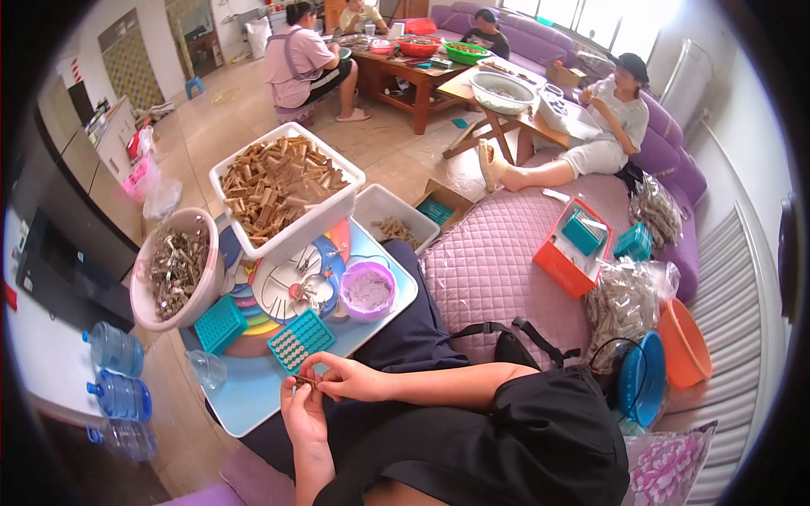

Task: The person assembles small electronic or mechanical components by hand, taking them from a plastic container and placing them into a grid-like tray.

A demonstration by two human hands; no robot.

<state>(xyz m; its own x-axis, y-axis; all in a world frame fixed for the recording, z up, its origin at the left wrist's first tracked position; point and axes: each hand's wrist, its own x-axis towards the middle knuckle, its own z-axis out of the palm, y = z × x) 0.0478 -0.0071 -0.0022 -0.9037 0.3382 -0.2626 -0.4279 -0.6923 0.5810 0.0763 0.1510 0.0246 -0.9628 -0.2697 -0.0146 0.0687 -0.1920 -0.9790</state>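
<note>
Both hands meet just past the near edge of the blue cartoon-print table [245, 411]. My left hand [302, 415] and my right hand [348, 379] pinch a small brown piece [305, 383] between their fingertips; fingers partly hide it. Right beyond them is a teal rack [301, 339] with rows of white round pieces in it. Left of that rack stands a second teal rack [221, 325]. A purple bowl [391, 274] of greyish stuff sits to the right, and small metal parts [312, 291] lie between.
A white bin [295, 229] heaped with brown pieces stands at the table's far side. A pink basin [143, 282] of metal parts is at its left, near a clear plastic cup [207, 369]. Several people sit at tables farther off. A red box [564, 268] lies on the sofa.
</note>
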